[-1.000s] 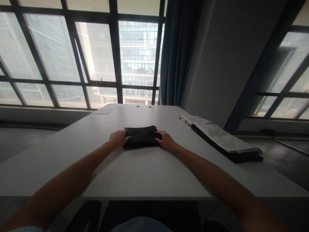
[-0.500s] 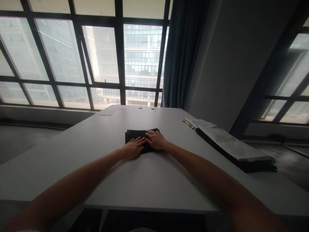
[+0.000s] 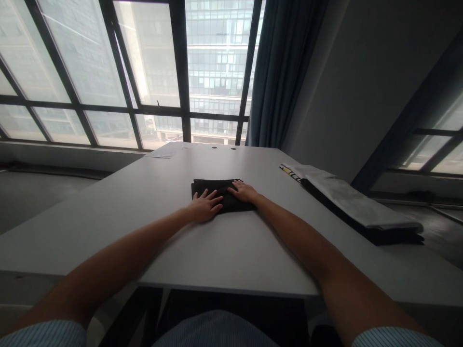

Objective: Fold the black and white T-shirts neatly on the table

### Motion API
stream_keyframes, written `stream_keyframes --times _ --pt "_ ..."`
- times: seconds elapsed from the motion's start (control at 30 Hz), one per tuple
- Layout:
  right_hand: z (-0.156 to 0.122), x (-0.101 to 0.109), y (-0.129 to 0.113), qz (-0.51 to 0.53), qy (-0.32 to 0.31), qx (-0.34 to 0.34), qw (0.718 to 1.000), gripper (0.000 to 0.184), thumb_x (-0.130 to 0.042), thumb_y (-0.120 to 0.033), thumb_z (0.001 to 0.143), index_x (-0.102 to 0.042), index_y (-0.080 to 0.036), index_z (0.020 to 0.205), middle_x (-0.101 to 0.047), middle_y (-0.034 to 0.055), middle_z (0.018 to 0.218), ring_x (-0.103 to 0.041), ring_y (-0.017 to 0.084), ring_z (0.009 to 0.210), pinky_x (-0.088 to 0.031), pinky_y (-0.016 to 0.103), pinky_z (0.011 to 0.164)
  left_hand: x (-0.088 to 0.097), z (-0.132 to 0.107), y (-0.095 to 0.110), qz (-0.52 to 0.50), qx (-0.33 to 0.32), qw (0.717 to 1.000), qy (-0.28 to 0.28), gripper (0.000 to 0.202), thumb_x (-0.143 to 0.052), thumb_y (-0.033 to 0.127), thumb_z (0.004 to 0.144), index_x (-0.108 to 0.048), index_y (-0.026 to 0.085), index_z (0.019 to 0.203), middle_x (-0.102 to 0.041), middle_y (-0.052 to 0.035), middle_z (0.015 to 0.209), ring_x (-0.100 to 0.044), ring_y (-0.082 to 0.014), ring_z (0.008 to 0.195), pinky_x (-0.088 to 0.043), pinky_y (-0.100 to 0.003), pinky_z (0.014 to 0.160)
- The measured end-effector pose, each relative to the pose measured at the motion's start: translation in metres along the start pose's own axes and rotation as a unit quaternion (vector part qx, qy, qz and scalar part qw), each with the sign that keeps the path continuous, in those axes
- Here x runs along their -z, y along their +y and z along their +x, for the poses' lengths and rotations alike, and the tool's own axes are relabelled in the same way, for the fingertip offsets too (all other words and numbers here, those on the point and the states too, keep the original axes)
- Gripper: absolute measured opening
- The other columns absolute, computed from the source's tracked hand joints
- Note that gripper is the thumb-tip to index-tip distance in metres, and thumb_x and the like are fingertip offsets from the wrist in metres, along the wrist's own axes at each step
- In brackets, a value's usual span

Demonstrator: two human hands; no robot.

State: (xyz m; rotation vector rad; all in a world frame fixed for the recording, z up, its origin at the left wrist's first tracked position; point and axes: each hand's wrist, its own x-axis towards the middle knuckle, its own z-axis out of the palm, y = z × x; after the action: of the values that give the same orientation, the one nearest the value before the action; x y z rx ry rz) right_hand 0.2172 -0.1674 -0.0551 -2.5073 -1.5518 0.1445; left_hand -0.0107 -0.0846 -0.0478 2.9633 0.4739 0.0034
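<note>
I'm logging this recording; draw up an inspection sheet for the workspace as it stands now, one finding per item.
Surface: white table, with two dark round spots near its far edge.
Job's things: folded black cloth, lying on the table under both hands.
Clutter: pale cloth over dark cloth on the right; what look like papers at the far left.
Hands: left hand open, fingers spread on the near left part of the black cloth; right hand on its right part.
Cables: nothing seen on the table.
Surroundings: window ahead, blue curtain to its right.
</note>
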Motion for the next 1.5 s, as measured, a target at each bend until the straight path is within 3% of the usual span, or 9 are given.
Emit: stream_keyframes --times 0.13,0.23,0.4,0.67,1.03,1.13,1.23,1.37,1.5 --pt "-0.008 0.0 -0.009 -0.042 0.078 0.012 0.996 0.059 -0.035 -0.047 0.105 -0.044 -0.015 0.154 -0.034 0.0124 0.165 -0.025 0.025 0.154 -0.012 0.05 0.125 0.0 -0.006 0.007 0.029 -0.102 0.994 0.019 0.057 -0.023 0.045 0.106 -0.031 0.031 0.161 -0.022 -0.0031 0.17 -0.015 -0.036 0.156 -0.013 -0.072 0.118" --pt "-0.013 -0.002 -0.018 -0.038 0.118 0.054 0.991 0.054 -0.035 -0.04 0.105 -0.048 -0.015 0.152 -0.039 0.0119 0.162 -0.029 0.024 0.153 -0.013 0.047 0.125 -0.002 -0.005 0.008 0.019 -0.124 0.992 0.003 0.057 -0.024 0.044 0.106 -0.027 0.031 0.162 -0.022 -0.0033 0.17 -0.015 -0.0338 0.157 -0.016 -0.07 0.119" --pt "-0.013 -0.007 -0.022 0.003 0.008 0.068 0.998 0.061 -0.034 -0.05 0.105 -0.042 -0.019 0.157 -0.031 0.0071 0.166 -0.024 0.023 0.155 -0.016 0.043 0.125 0.001 -0.001 -0.003 -0.006 -0.101 0.995 -0.019 0.063 -0.029 0.059 0.103 -0.028 0.035 0.162 -0.018 -0.0021 0.171 -0.01 -0.0324 0.158 -0.01 -0.069 0.12" --pt "-0.028 -0.005 -0.024 -0.02 0.002 0.073 0.997 0.077 -0.03 -0.068 0.101 -0.036 -0.019 0.16 -0.026 0.0088 0.168 -0.019 0.028 0.156 -0.013 0.048 0.126 0.011 0.002 -0.039 -0.021 -0.027 0.999 -0.036 0.094 -0.035 0.083 0.088 -0.023 0.028 0.164 -0.01 -0.005 0.172 -0.002 -0.0328 0.158 -0.005 -0.059 0.124" --pt "-0.046 -0.014 -0.056 -0.03 0.026 0.146 0.989 0.069 -0.032 -0.059 0.103 -0.041 -0.017 0.158 -0.034 0.0119 0.165 -0.028 0.028 0.153 -0.02 0.047 0.124 0.014 0.01 -0.08 0.009 0.073 0.997 -0.034 0.064 -0.021 0.055 0.104 -0.024 0.031 0.163 -0.012 -0.0069 0.171 -0.01 -0.0299 0.158 -0.014 -0.069 0.118" --pt "-0.045 -0.014 -0.056 -0.016 0.047 0.149 0.988 0.068 -0.036 -0.059 0.102 -0.046 -0.018 0.155 -0.038 0.0116 0.162 -0.033 0.028 0.151 -0.023 0.044 0.124 0.015 0.006 -0.072 0.06 0.065 0.996 0.009 0.059 -0.025 0.045 0.105 -0.033 0.028 0.161 -0.017 -0.0082 0.17 -0.013 -0.0296 0.158 -0.011 -0.068 0.12" --pt "-0.044 -0.016 -0.056 -0.008 0.062 0.138 0.989 0.066 -0.038 -0.056 0.102 -0.048 -0.015 0.153 -0.042 0.012 0.16 -0.035 0.027 0.15 -0.023 0.042 0.124 0.008 0.001 -0.05 0.065 -0.017 0.995 0.079 0.058 -0.025 0.048 0.106 -0.037 0.027 0.159 -0.023 -0.0057 0.169 -0.015 -0.0274 0.157 -0.008 -0.06 0.124" --pt "-0.038 -0.017 -0.051 -0.007 0.059 0.079 0.995 0.063 -0.036 -0.052 0.104 -0.047 -0.015 0.153 -0.041 0.0114 0.161 -0.032 0.027 0.152 -0.021 0.043 0.124 -0.002 0.0 -0.025 0.001 -0.048 0.998 0.036 0.063 -0.021 0.059 0.104 -0.031 0.032 0.161 -0.022 -0.0032 0.17 -0.016 -0.0263 0.157 -0.014 -0.057 0.124" --pt "-0.027 -0.012 -0.029 -0.023 0.058 -0.031 0.998 0.063 -0.035 -0.052 0.104 -0.048 -0.015 0.152 -0.037 0.0129 0.163 -0.03 0.028 0.152 -0.022 0.047 0.123 0.0 0.001 -0.027 -0.01 -0.027 1.0 0.008 0.066 -0.023 0.062 0.103 -0.032 0.031 0.161 -0.019 -0.003 0.17 -0.013 -0.0279 0.158 -0.013 -0.056 0.124"
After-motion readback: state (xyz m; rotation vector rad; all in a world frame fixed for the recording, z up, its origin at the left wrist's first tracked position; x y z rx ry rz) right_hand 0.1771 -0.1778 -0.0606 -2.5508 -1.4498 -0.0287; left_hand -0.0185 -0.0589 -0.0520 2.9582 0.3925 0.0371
